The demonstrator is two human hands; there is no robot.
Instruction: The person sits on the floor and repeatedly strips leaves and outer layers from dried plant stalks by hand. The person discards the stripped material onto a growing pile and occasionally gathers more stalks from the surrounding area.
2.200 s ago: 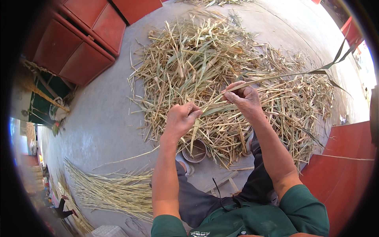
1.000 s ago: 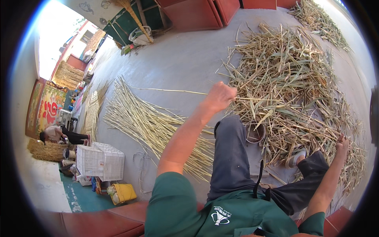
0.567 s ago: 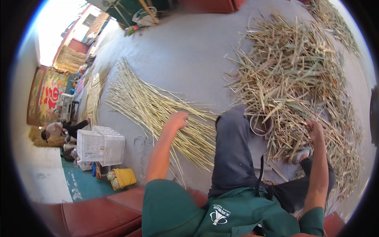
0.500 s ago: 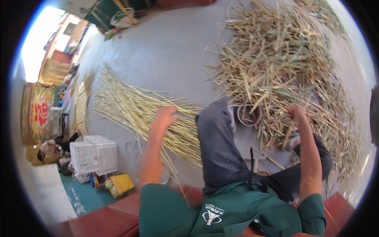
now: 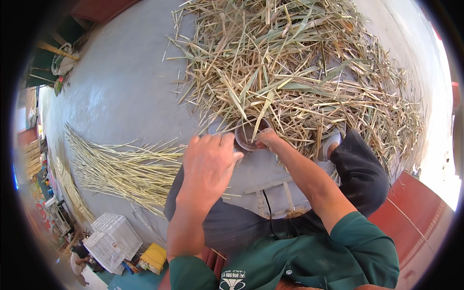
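My left hand (image 5: 209, 157) is raised over my left thigh, back up. Its fingers are bent with the thumb standing apart, and nothing shows in it; the fingertips are partly hidden. My right hand (image 5: 266, 139) is closed at the right side of a round dark bowl (image 5: 239, 139) on the floor between my feet. What its fingers hold, if anything, I cannot make out. A big pile of dry stalks and leaves (image 5: 295, 87) spreads beyond the bowl, some leaves hanging over it. Left of my knee lies a bundle of pale stripped stalks (image 5: 125, 169).
A white plastic crate (image 5: 113, 237) and a yellow container (image 5: 153, 256) stand at lower left. A second row of stalks (image 5: 70, 186) lies farther left. I sit on a red seat (image 5: 418, 212). A wooden frame piece (image 5: 275, 193) lies between my legs.
The view has turned to the right. My left hand has left the stalk bundle and moved over my thigh near the bowl. My right hand has moved from the pile to the bowl's side.
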